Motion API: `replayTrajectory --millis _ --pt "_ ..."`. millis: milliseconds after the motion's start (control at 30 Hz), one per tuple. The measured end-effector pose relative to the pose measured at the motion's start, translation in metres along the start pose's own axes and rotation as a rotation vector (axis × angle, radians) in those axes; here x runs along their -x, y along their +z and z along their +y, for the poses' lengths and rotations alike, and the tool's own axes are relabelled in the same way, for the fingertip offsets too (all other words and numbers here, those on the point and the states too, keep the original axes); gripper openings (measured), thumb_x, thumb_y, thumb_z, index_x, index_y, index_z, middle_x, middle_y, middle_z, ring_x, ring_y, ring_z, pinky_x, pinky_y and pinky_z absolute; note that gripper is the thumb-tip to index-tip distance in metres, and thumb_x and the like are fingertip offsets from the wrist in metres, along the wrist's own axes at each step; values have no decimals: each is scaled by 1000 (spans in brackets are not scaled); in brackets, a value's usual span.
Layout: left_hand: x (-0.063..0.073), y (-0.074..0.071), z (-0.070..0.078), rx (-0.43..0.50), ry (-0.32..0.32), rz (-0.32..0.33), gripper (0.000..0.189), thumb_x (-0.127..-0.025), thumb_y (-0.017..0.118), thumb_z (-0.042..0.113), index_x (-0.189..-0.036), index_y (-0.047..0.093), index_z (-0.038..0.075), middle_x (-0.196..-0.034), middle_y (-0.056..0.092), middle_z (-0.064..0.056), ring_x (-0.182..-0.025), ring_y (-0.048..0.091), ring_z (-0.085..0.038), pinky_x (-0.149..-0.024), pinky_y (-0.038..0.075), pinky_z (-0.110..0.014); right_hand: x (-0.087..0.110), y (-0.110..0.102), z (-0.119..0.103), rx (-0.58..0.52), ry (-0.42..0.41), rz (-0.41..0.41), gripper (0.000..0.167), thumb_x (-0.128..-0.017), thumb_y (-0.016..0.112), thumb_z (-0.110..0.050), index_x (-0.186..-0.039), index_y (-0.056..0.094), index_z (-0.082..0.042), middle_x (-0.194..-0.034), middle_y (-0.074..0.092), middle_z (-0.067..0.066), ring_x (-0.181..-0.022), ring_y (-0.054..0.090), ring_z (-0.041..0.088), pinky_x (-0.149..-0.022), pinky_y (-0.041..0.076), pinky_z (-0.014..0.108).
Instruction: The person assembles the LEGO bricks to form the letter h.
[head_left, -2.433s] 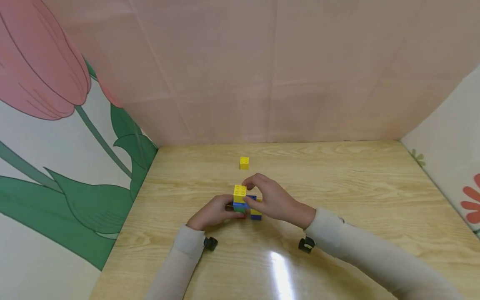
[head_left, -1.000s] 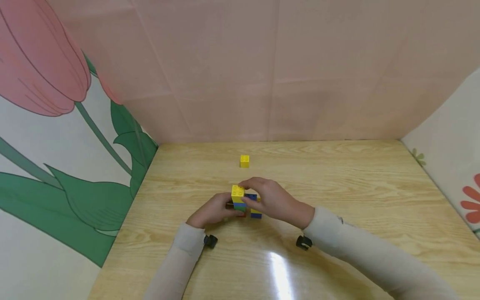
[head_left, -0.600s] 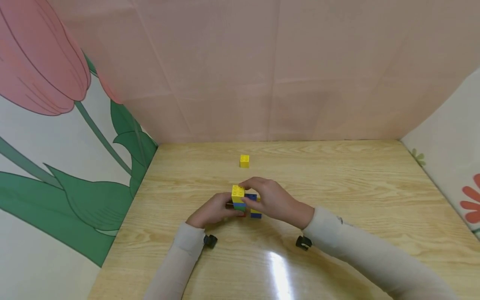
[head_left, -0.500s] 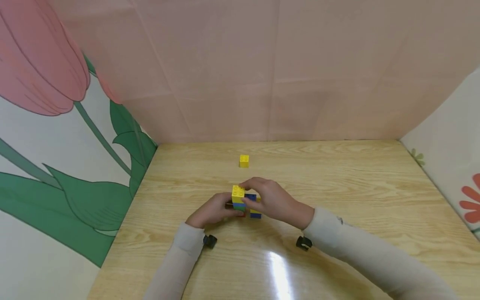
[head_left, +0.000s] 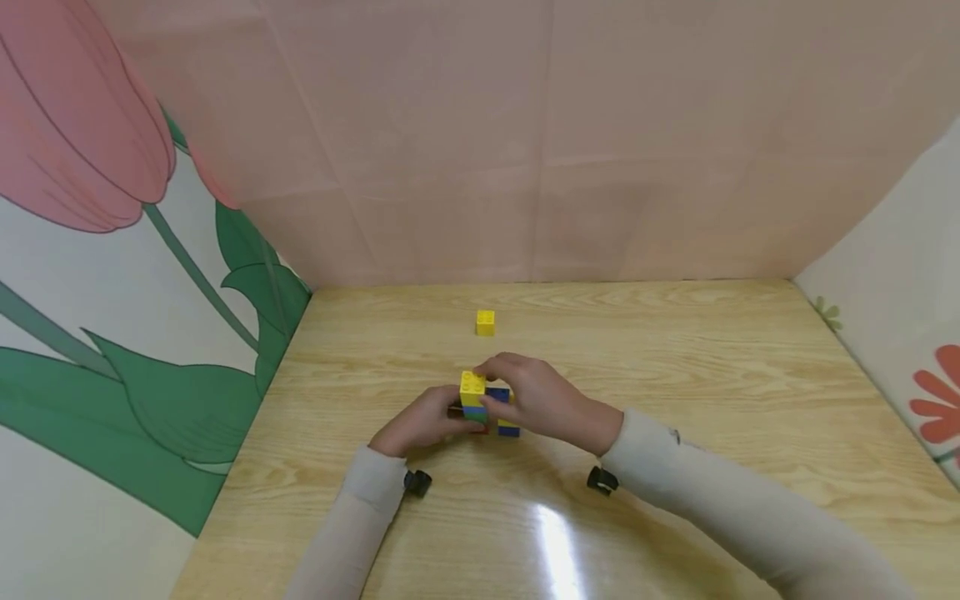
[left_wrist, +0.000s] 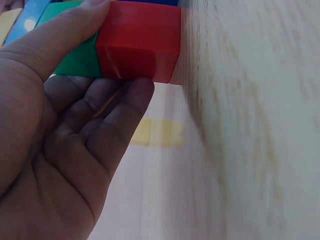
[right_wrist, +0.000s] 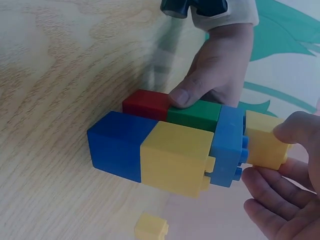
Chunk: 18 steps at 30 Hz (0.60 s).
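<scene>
A small tower of toy building bricks stands on the wooden table. One column has a red brick (right_wrist: 145,104) below a green brick (right_wrist: 195,114); beside it a dark blue brick (right_wrist: 120,145) carries a yellow brick. A lighter blue brick (right_wrist: 227,145) spans both columns. My left hand (head_left: 427,418) grips the green brick, thumb on the near side and fingers behind. My right hand (head_left: 543,400) pinches another yellow brick (head_left: 472,388) between thumb and fingers, right at the studs of the lighter blue brick, over the green side. Some of those studs show uncovered.
A loose yellow brick (head_left: 485,322) lies on the table (head_left: 675,350) behind the tower. A pink panel (head_left: 540,167) closes off the back, and walls with painted flowers stand at both sides. Dark wrist cameras show at both sleeves.
Since the earliest frame, my right hand has moved the pinched yellow brick slightly left on the tower. Over the last second both hands have stayed almost still, with the view shifting a little.
</scene>
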<state>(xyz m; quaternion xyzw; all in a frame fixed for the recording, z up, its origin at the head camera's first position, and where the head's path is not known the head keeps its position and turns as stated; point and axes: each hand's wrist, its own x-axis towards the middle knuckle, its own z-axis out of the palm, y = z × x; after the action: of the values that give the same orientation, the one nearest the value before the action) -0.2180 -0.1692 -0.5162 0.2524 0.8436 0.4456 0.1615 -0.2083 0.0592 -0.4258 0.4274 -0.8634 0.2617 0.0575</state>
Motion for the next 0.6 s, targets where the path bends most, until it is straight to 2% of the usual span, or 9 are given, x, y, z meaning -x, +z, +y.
replayTrajectory --millis 600 --pt "-1 0 0 11 6 -6 41 -87 73 36 -126 61 30 -121 62 15 -110 60 -6 -94 48 -28 -1 0 1 8 -10 -13 35 -90 71 -24 -118 64 -6 -105 66 4 -93 66 18 -72 55 27"
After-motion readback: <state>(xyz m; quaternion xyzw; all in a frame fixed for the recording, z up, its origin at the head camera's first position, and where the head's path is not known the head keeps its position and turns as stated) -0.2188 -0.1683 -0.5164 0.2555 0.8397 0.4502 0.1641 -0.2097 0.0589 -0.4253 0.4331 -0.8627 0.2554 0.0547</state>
